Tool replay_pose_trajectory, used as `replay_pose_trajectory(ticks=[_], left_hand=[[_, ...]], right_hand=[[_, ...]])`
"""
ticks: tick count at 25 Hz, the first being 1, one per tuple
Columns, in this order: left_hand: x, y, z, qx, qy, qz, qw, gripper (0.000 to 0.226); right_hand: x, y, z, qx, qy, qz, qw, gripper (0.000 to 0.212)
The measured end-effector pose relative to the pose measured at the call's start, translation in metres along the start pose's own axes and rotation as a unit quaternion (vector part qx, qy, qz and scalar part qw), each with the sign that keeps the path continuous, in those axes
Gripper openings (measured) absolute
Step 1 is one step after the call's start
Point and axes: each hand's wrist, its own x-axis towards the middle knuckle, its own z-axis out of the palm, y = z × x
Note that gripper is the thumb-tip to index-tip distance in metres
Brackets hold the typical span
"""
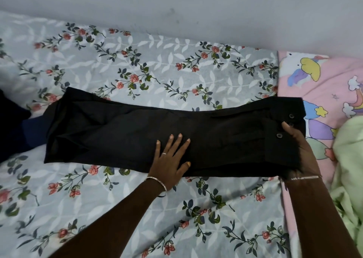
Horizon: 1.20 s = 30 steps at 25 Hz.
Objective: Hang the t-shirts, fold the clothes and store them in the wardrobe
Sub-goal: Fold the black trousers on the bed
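Navy cloth (33, 130) lay at far left on the flowered sheet (137, 65). Black trousers (121, 132), folded lengthwise, lay flat across the sheet. My left hand (170, 159) pressed flat on their near edge, fingers straight and spread. My right hand (300, 151) gripped the waistband end, thumb on top, fingers hidden beneath. Pink blanket (324, 85) and green cloth (349, 159) lay beyond.

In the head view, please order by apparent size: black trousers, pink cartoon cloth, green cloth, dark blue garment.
1. black trousers
2. pink cartoon cloth
3. green cloth and dark blue garment: similar, both cut off by the frame, so not ranked.
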Motion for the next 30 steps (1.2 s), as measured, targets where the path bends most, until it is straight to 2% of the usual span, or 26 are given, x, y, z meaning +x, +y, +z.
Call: replay_pose_trajectory(ticks=[1, 2, 4, 5, 8, 10, 12, 14, 17, 22, 24, 26, 27, 28, 30], left_hand=[[0.0, 0.002, -0.007, -0.118, -0.021, -0.016, 0.993, 0.064], [-0.001, 0.005, -0.018, -0.264, -0.034, -0.051, 0.963, 0.057], [-0.006, 0.004, -0.041, -0.516, -0.019, -0.143, 0.844, 0.039], [-0.011, 0.0, -0.052, -0.581, -0.006, -0.185, 0.793, 0.033], [-0.028, -0.021, -0.085, -0.66, 0.017, -0.279, 0.697, 0.036], [-0.044, -0.043, -0.108, -0.698, 0.051, -0.306, 0.645, 0.044], [-0.062, -0.067, -0.131, -0.722, 0.085, -0.311, 0.613, 0.052], [-0.078, -0.092, -0.149, -0.734, 0.109, -0.311, 0.594, 0.058], [-0.095, -0.122, -0.172, -0.742, 0.118, -0.297, 0.589, 0.067], [-0.111, -0.165, -0.193, -0.733, 0.114, -0.29, 0.605, 0.071], [-0.115, -0.174, -0.192, -0.73, 0.125, -0.283, 0.609, 0.069], [-0.119, -0.184, -0.191, -0.719, 0.175, -0.309, 0.597, 0.057], [-0.121, -0.189, -0.19, -0.698, 0.199, -0.33, 0.603, 0.049], [-0.123, -0.193, -0.188, -0.666, 0.219, -0.35, 0.622, 0.039], [-0.126, -0.201, -0.175, -0.557, 0.261, -0.388, 0.687, 0.025]], right_hand=[[-0.007, -0.003, 0.013, -0.01, -0.014, -0.006, 1.0, 0.034], [-0.012, -0.006, 0.027, -0.022, -0.022, -0.014, 0.999, 0.038], [-0.021, -0.008, 0.059, -0.044, -0.041, -0.024, 0.998, 0.035], [-0.025, -0.006, 0.077, -0.057, -0.05, -0.025, 0.997, 0.029], [-0.033, 0.011, 0.127, -0.088, -0.083, -0.035, 0.992, 0.045], [-0.038, 0.036, 0.166, -0.103, -0.123, -0.062, 0.985, 0.041], [-0.047, 0.068, 0.208, -0.128, -0.137, -0.095, 0.978, 0.035], [-0.048, 0.106, 0.245, -0.158, -0.141, -0.116, 0.97, 0.031], [-0.043, 0.165, 0.287, -0.233, -0.122, -0.164, 0.951, 0.025], [-0.05, 0.246, 0.348, -0.439, -0.075, -0.272, 0.853, 0.021], [-0.051, 0.271, 0.367, -0.488, -0.116, -0.243, 0.83, 0.026], [-0.051, 0.295, 0.378, -0.479, -0.219, -0.134, 0.839, 0.035], [-0.048, 0.303, 0.377, -0.475, -0.248, -0.108, 0.838, 0.036], [-0.045, 0.307, 0.373, -0.474, -0.252, -0.119, 0.835, 0.032], [-0.036, 0.299, 0.358, -0.474, -0.196, -0.181, 0.839, 0.016]])
